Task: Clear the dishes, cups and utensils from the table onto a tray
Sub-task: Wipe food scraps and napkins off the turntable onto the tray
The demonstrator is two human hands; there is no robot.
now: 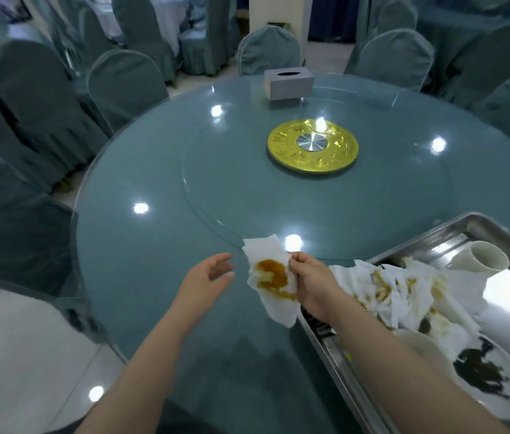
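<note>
My right hand pinches a white paper napkin with an orange-brown stain, held just above the glass table near the left edge of the metal tray. To the napkin's left my left hand hovers with relaxed fingers, holding nothing. The tray sits at the lower right. It carries a heap of stained napkins, a white cup lying on its side, and a white plate with dark leftovers.
The round glass table has a glass turntable with a gold centre disc. A grey tissue box stands at the far side. Covered chairs ring the table, with a pale floor at the lower left.
</note>
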